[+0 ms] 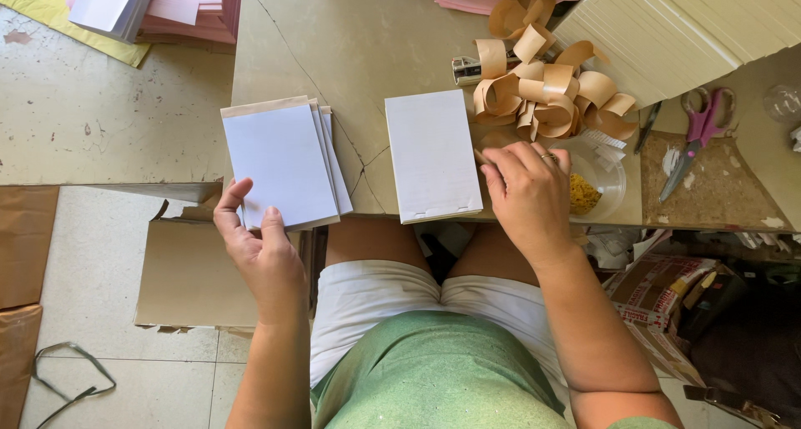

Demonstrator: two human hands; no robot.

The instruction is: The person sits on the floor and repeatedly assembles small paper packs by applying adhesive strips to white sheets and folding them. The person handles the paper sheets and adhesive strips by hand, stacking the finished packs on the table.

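left hand (260, 249) grips a stack of pads (284, 164); right hand (527, 194) rests beside a white pad (432, 155).

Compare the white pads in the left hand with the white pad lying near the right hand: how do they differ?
The fanned pads are several, held by the left hand and overhanging the table edge. The single pad lies flat on the table, the right hand beside it. Both are white rectangles.

Small paper-binding workshop: low stone worktable (359, 37) bearing stacked paper sheets (676, 20), curled brown paper strips (542, 87), stapler (469, 68), scissors (699, 133).
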